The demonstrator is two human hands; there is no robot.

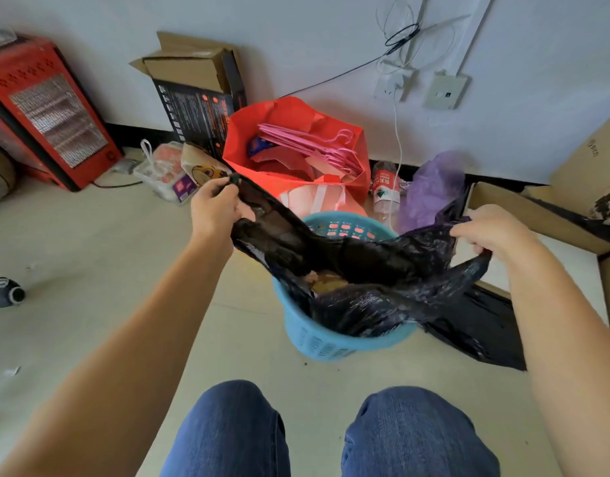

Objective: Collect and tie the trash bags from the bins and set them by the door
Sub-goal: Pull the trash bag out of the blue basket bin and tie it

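Seen from above, at the foot of a white wall: black trash bag (pixel 358 270) still seated in a blue plastic bin (pixel 317 342) on the tiled floor (pixel 90 242), its mouth drawn up and stretched wide between two bare hands. Left hand (pixel 215 210) clamped on a bunched corner of the film, raised above the bin's far-left rim; right hand (pixel 487 228) pinched shut on the opposite edge, out past the bin's right rim. Thin, soft, crinkled plastic, slack in the middle and taut only near each grip; likely slippery and easy to tear if pulled against the bin's lattice wall. A glimpse of brownish refuse low in the opening, so probably a light load, though the true weight cannot be told. Best taken as here, by gathered handfuls of the rim rather than by a single pinched layer, with the two bunches brought together over the bin's centre for knotting. Not yet tied, not yet lifted clear. Behind the bin, toward the wall's skirting: a red paper bag (pixel 296 146) holding pink hangers, a crushed bottle (pixel 386 187), a purple bag (pixel 431 187). At the far-left corner of the floor, a red heater (pixel 52 108); beside it an open cardboard box (pixel 196 87). No door in sight.
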